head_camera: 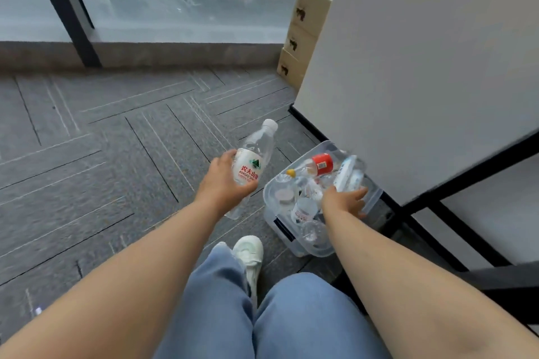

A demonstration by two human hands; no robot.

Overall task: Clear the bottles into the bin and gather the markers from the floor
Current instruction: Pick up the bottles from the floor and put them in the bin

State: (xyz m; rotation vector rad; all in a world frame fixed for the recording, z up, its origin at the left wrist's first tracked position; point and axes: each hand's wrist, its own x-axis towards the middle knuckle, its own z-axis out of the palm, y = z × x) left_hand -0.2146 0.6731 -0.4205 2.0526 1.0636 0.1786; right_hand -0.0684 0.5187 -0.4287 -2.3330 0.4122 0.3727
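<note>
My left hand [223, 183] grips a clear water bottle [253, 160] with a white label and white cap, held tilted just left of the bin. The clear plastic bin [372, 198] sits on the carpet by the wall and holds several empty bottles, one with a red label [322, 164]. My right hand [345, 199] reaches over the bin's right side, fingers touching a blurred clear bottle with a white-blue label [347, 173]. Whether the fingers are closed around it is unclear. No markers are visible.
Grey patterned carpet [102, 154] spreads to the left. A window with a dark frame [70, 23] runs along the back. Stacked cardboard boxes [303, 32] stand at the back right. A white board on a black stand [437, 67] rises at the right. My knees and a white shoe [250, 253] are below.
</note>
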